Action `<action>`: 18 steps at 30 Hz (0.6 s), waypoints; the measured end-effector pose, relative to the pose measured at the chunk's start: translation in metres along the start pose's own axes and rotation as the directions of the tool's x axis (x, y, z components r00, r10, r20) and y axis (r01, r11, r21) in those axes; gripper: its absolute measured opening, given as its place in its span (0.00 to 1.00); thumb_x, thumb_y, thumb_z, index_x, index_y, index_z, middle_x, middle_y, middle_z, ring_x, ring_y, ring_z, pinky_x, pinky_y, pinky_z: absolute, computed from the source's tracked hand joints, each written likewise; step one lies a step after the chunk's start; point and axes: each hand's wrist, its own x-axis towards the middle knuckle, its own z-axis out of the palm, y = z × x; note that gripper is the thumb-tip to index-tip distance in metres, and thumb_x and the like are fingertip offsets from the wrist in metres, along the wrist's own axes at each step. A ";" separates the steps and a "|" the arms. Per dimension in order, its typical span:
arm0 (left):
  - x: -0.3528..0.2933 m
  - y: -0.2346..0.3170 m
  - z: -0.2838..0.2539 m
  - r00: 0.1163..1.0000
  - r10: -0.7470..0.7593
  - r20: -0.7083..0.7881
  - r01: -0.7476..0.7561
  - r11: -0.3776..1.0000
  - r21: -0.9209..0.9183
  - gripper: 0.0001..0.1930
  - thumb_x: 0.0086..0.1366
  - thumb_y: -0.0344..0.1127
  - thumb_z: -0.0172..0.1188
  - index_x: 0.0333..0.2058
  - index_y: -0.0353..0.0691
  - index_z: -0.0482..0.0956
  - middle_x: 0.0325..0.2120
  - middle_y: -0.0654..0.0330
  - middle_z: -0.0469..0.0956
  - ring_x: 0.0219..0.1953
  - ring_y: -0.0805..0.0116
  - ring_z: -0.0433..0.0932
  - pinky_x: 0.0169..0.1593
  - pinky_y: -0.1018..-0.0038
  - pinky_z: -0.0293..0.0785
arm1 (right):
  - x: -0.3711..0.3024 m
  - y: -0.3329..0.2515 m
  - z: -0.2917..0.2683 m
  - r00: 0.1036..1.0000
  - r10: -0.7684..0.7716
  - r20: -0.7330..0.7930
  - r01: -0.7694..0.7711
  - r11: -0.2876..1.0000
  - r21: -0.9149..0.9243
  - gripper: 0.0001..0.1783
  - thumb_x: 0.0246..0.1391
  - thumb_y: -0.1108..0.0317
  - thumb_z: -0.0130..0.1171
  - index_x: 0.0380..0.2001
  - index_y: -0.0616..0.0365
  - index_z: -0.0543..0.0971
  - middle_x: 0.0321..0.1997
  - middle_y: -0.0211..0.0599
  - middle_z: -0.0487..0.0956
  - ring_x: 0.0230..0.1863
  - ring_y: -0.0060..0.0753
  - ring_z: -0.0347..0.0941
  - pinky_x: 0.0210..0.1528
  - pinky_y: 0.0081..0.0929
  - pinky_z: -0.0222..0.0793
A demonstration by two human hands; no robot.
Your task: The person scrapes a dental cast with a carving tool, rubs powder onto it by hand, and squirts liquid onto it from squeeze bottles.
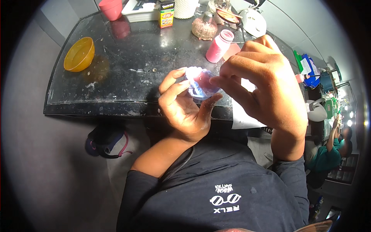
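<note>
Nearest me is my black shirt (247,166), and on the floor to the left, beyond it, sits a dark bag-like thing (106,141) with a pink strap. Over the near edge of the desk (116,87) I hold a blue-and-white dental cast (193,91) off the surface. My left hand (187,112) grasps it, thumb at the near right rim, fingers around the left side. My right hand (261,83) is bent over its right side, the fingers curled in close to the pink layer (203,80) inside; I cannot tell whether they pinch anything or simply press there. I judge the step in hand to be careful shaping of that pink layer against the cast. As I see it, the next move calls for a steady left grasp and light, small touches on the right, so the layer stays seated.

Under my right hand, a white paper (243,119) hangs over the desk's near edge. Farther on stand an uncapped pink bottle (219,47), with a flat reddish sheet (232,51) just beside it, and, at the left, a yellow bowl (79,56). At the far side are a rough brownish vessel (205,28), a small colourful box (166,15) and a pink cup (111,9).
</note>
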 end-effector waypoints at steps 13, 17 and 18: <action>0.003 -0.002 0.000 0.998 -0.041 -0.045 0.038 0.998 -0.055 0.34 0.53 0.23 0.73 0.53 0.37 0.59 0.55 0.46 0.62 0.51 0.57 0.73 0.51 0.67 0.78 | -0.027 0.039 0.046 0.994 0.085 0.063 -0.091 0.991 0.094 0.09 0.44 0.76 0.65 0.32 0.57 0.79 0.35 0.41 0.80 0.40 0.48 0.77 0.46 0.38 0.67; 0.001 -0.006 -0.001 0.996 -0.042 -0.074 0.041 0.999 -0.010 0.35 0.52 0.24 0.74 0.53 0.37 0.59 0.55 0.45 0.62 0.51 0.58 0.73 0.51 0.67 0.77 | -0.033 0.044 0.071 0.992 0.110 0.064 -0.122 0.970 0.212 0.05 0.44 0.74 0.64 0.28 0.58 0.80 0.30 0.44 0.80 0.35 0.50 0.77 0.40 0.40 0.69; 0.000 -0.006 0.000 0.994 -0.049 -0.093 0.048 0.999 -0.014 0.35 0.52 0.25 0.75 0.53 0.37 0.59 0.55 0.45 0.62 0.51 0.58 0.73 0.52 0.67 0.77 | -0.032 0.044 0.074 0.991 0.114 0.064 -0.125 0.969 0.215 0.05 0.44 0.74 0.64 0.28 0.58 0.80 0.30 0.44 0.80 0.35 0.50 0.77 0.40 0.40 0.69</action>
